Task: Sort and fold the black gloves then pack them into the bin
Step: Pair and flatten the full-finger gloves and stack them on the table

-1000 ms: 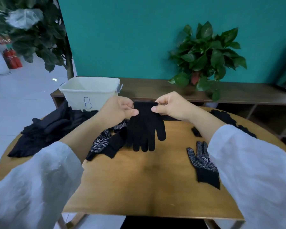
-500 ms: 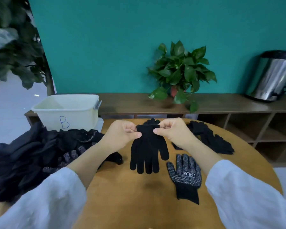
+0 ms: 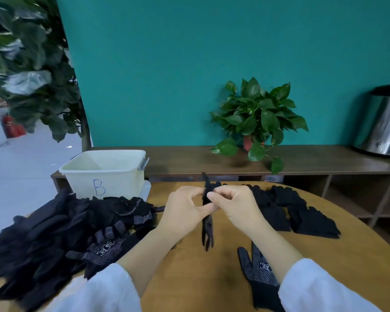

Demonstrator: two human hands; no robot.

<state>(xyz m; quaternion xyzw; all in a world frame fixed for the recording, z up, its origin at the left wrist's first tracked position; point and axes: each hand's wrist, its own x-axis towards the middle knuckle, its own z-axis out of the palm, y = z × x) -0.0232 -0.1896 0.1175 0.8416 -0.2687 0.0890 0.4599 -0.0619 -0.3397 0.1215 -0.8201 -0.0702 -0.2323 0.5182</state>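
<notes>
The white bin [image 3: 104, 174] marked "B" stands to the far left of the grip, and no glove shows inside it. Both hands meet above the surface [image 3: 189, 278]: the left hand [image 3: 185, 212] and the right hand [image 3: 234, 206] pinch one black glove [image 3: 207, 228] at its cuff, seen edge-on, fingers hanging down. A glove pile [image 3: 54, 239] lies left of the grip, folded gloves [image 3: 302, 212] right, and a dotted glove [image 3: 261, 275] nearer.
</notes>
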